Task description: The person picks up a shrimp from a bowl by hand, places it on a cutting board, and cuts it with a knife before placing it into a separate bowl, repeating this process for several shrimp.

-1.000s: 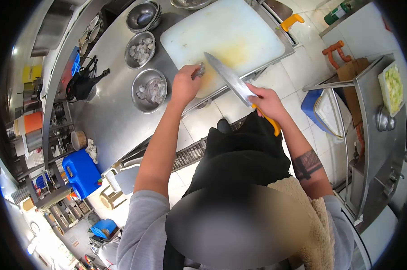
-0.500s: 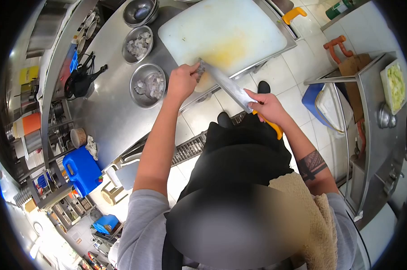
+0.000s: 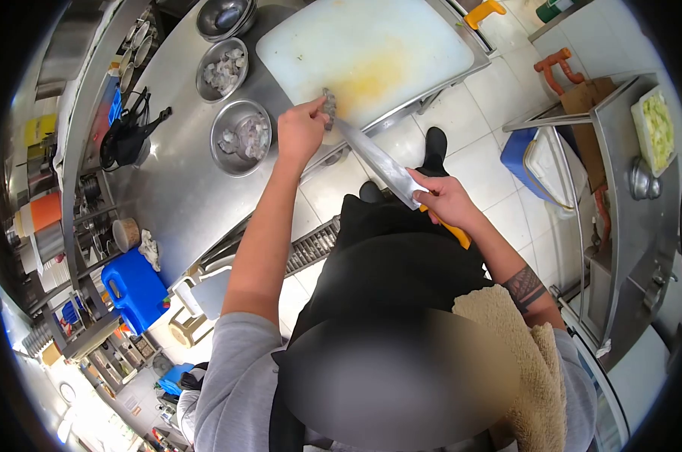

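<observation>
At the near left corner of the white cutting board, my left hand pinches a grey shrimp between thumb and fingers. My right hand is closed round a large knife with a yellow handle. Its blade points up and left, the tip close to the near end of the shrimp. Left of my left hand stands a steel bowl with several shrimp in it. Behind that is a second steel bowl, also holding shrimp.
Stacked steel bowls stand at the far end of the steel counter. A black strapped item lies by its left edge. Past the board is another yellow handle. On the right, a steel stand bears a tray of chopped greens.
The knife tip has drawn back along the shrimp toward me. My left hand still pinches the shrimp at the board's corner. The whole view has shifted slightly, and more of a black shoe shows.
</observation>
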`<control>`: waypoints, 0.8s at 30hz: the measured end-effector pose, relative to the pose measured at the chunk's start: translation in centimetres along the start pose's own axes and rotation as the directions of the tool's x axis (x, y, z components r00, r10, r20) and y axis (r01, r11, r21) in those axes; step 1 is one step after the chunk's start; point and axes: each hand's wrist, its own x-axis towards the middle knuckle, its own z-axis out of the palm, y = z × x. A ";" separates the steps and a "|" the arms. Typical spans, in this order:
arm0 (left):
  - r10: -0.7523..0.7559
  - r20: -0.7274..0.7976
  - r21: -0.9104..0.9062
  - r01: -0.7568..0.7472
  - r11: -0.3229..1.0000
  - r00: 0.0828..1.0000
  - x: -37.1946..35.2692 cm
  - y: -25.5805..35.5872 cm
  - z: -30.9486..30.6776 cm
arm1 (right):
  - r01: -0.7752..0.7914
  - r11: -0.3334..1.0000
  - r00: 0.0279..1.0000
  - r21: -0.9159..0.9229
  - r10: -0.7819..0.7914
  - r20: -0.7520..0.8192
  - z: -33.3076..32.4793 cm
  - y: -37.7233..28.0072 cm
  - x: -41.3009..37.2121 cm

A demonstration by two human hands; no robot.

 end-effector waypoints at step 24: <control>0.047 -0.129 0.148 -0.028 0.989 0.991 0.4 2.9 0.8 | 0.061 0.994 0.992 -0.087 -0.070 -0.103 -3.9 0.1 -1.1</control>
